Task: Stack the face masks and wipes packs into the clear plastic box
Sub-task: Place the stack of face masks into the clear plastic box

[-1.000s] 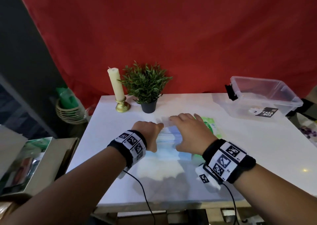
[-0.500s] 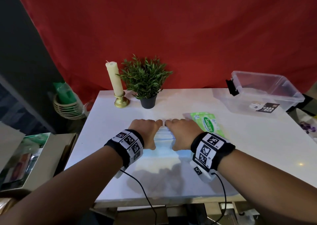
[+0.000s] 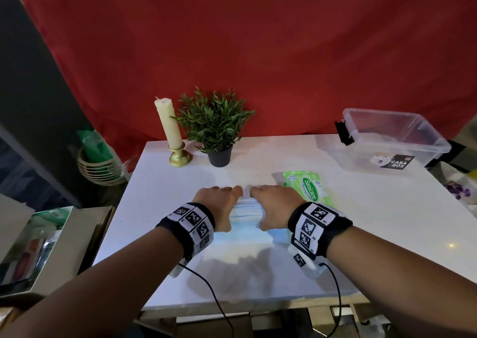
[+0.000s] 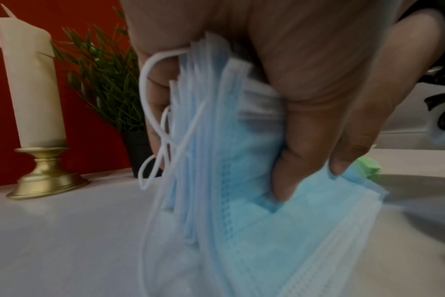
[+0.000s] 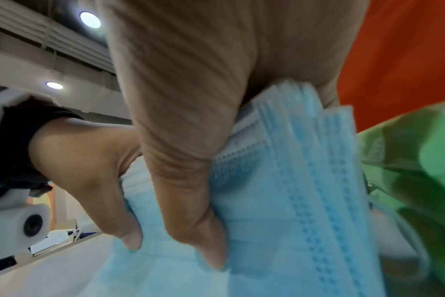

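Backdrop: a red cloth (image 3: 258, 53) fills the upper half of the head view, behind the far edge of the worktop.
Worktop: the white worktop (image 3: 361, 221) spreads across the lower middle of the frame.
Clear plastic box: the clear plastic box (image 3: 392, 141) stands open at the right of the frame, on the far right corner of the worktop, with a black label on its near wall.
Plant: a small green plant (image 3: 214, 126) in a dark pot stands at centre, near the far edge.
Candle: a cream candle (image 3: 168, 123) in a brass holder stands just left of the plant.
Face masks: the stack of blue face masks (image 3: 245, 213) is at frame centre, held between both hands, its lower edge on or just above the worktop; white ear loops hang at one end.
Wipes pack: the green wipes pack (image 3: 307, 186) lies flat just right of the right hand.
Left hand: the left hand (image 3: 219, 203) grips the left end of the stack, fingers curled over it and thumb pressed on the near face.
Right hand: the right hand (image 3: 273, 203) grips the right end the same way.
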The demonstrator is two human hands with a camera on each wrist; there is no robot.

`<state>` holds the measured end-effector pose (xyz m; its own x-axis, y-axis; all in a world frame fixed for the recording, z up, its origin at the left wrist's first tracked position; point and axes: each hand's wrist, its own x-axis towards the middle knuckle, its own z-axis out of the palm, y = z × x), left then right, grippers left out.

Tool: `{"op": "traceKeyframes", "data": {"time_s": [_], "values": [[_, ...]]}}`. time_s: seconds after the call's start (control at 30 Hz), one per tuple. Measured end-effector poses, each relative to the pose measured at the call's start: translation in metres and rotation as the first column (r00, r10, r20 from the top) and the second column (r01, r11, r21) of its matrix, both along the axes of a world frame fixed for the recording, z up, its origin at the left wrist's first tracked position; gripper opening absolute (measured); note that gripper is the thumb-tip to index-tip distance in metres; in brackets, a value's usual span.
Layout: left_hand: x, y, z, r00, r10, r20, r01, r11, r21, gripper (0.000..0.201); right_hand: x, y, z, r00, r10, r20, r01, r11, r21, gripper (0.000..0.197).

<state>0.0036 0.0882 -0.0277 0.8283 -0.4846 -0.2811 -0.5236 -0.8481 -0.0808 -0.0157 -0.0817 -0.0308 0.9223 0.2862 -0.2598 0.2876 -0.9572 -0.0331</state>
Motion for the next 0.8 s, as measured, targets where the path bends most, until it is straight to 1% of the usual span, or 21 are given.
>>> {"op": "traceKeyframes", "data": {"time_s": [0.07,0.13,0.27,0.37,0.47,0.53,0.6,0.67,0.73,0.77,0.8], "values": [[0.000,-0.001,0.003,1.000,-0.005,0.012,0.005,1.000,0.009,0.058,0.000,-0.001,0.004,1.000,0.008,0.016,-0.008,1.000,0.005,0.055],[0.001,-0.001,0.007,1.000,-0.010,0.022,0.009,1.000,0.015,0.055,0.001,-0.001,0.009,0.999,0.019,0.051,-0.019,1.000,0.008,0.053],[0.003,-0.001,0.022,0.998,-0.029,0.064,0.029,1.000,0.005,0.049,-0.001,-0.002,0.027,0.993,0.025,0.113,-0.020,0.999,-0.044,0.041],[0.005,-0.006,0.040,0.991,-0.058,0.119,0.059,0.998,-0.004,0.045,0.002,-0.006,0.044,0.991,0.006,0.133,0.003,0.997,-0.071,0.049],[0.009,-0.018,0.065,0.978,-0.094,0.186,0.099,0.995,-0.018,0.043,0.003,-0.018,0.067,0.991,-0.029,0.132,0.026,0.999,0.025,0.049],[0.015,-0.031,0.084,0.974,-0.107,0.200,0.114,0.993,-0.022,0.042,0.004,-0.029,0.083,0.984,-0.035,0.176,0.029,0.999,0.035,0.048],[0.021,-0.047,0.103,0.977,-0.108,0.186,0.117,0.992,-0.039,0.048,0.006,-0.044,0.098,0.974,-0.032,0.225,0.026,0.999,0.027,0.050],[0.028,-0.064,0.117,0.980,-0.109,0.168,0.117,0.992,-0.038,0.060,0.010,-0.061,0.110,0.965,-0.019,0.263,0.017,1.000,0.013,0.051],[0.035,-0.083,0.128,0.984,-0.122,0.132,0.127,0.991,-0.033,0.070,0.014,-0.081,0.120,0.960,-0.020,0.279,0.023,1.000,-0.008,0.048],[0.039,-0.094,0.134,0.984,-0.130,0.120,0.135,0.990,-0.036,0.070,0.018,-0.093,0.125,0.958,-0.029,0.285,0.036,0.999,-0.018,0.046],[0.043,-0.106,0.139,0.983,-0.137,0.123,0.143,0.989,-0.040,0.067,0.021,-0.105,0.129,0.957,-0.039,0.286,0.047,0.999,-0.022,0.045]]}}
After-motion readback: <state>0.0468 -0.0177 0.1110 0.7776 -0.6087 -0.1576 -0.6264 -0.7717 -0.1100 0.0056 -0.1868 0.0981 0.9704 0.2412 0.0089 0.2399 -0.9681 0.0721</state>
